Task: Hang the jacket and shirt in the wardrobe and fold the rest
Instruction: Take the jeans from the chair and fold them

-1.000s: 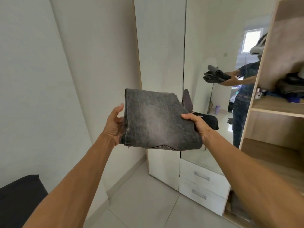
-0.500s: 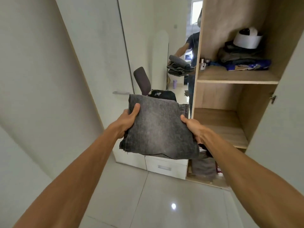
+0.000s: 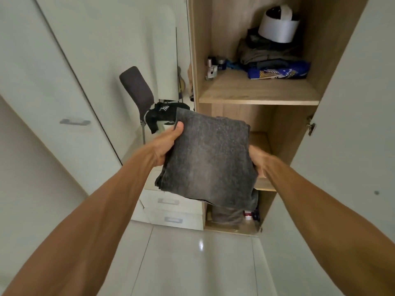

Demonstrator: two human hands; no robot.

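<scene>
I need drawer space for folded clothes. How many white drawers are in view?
2. The upper drawer sits just below the folded grey jeans; the lower drawer is directly beneath it. The jeans may hide others.

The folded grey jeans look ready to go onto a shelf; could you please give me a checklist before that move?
1. The left hand grips the folded grey jeans, thumb on top: ok.
2. The right hand holds the opposite edge: ok.
3. The jeans lie folded flat: ok.
4. The wardrobe door stands open, off the path: ok.
5. The middle shelf is free: cannot tell, the jeans hide most of it.
</scene>
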